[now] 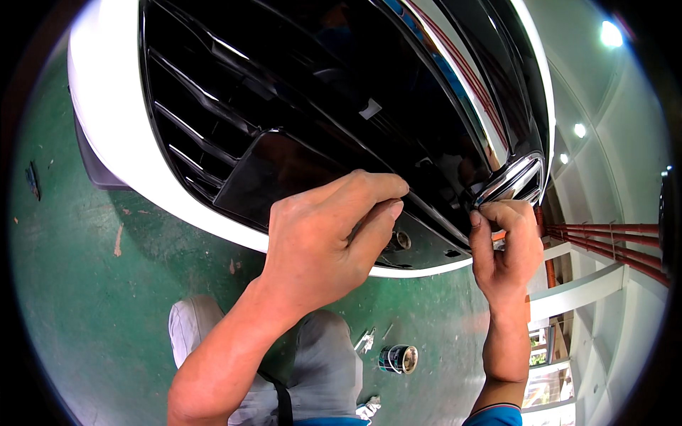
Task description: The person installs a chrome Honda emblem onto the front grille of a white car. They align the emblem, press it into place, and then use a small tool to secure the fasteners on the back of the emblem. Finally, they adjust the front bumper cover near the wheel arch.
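In front of me is a white car bumper (pixel 106 92) around a glossy black grille (pixel 206 106) with several slats. A chrome emblem (pixel 515 177) sits on the grille's right side, below a chrome strip (pixel 455 64). My left hand (pixel 320 231) is over the lower black panel (pixel 277 167), thumb and forefinger closed together near a long trim edge. Whether anything is between those fingertips cannot be seen. At the emblem's lower edge, my right hand (pixel 508 245) has its thumb and curled fingers pinched together; what they grip is hidden.
On the green floor (pixel 92 284) stand a small can (pixel 398 359) with a wire handle and, beside it, crumpled white scraps (pixel 366 341). A small dark object (pixel 33 180) lies far left. Red pipes (pixel 611 238) run along the right side.
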Tool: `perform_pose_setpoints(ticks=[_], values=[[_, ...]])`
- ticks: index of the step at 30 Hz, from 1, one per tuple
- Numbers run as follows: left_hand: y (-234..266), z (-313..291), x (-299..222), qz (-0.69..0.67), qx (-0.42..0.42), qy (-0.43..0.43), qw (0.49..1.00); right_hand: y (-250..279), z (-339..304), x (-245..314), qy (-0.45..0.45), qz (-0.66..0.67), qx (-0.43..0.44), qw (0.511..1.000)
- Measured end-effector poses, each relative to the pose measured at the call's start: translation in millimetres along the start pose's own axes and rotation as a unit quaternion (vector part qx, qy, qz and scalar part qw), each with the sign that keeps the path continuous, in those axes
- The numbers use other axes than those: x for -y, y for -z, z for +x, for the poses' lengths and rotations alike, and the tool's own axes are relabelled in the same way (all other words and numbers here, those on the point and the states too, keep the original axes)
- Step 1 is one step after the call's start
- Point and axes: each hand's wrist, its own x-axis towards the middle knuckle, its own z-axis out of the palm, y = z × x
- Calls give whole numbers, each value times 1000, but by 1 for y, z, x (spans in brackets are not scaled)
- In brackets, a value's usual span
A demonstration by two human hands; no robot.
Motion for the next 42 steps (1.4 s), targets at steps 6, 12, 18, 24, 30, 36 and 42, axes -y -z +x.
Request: perform_pose_setpoints(ticks=[6,12,18,24,30,36,42], values=[[0,-1,2,-5,8,1,1000,2,-1,7,-29,-17,8,999],[1,-1,1,-2,13,7,1000,46,-28,14,-106,69,69,990],[1,0,1,-2,8,0,1000,24,-27,18,-135,73,-46,987],[-1,0,-4,-21,5,15,1000,-13,-8,29,-256,171,-144,941],[-1,0,-1,-20,5,11,1000,-16,-4,32,-259,130,-134,948],[0,0,0,-25,9,9,1000,-12,2,28,-193,81,-114,971],[2,-1,1,-8,20,12,1000,-10,5,27,-131,21,-87,987]])
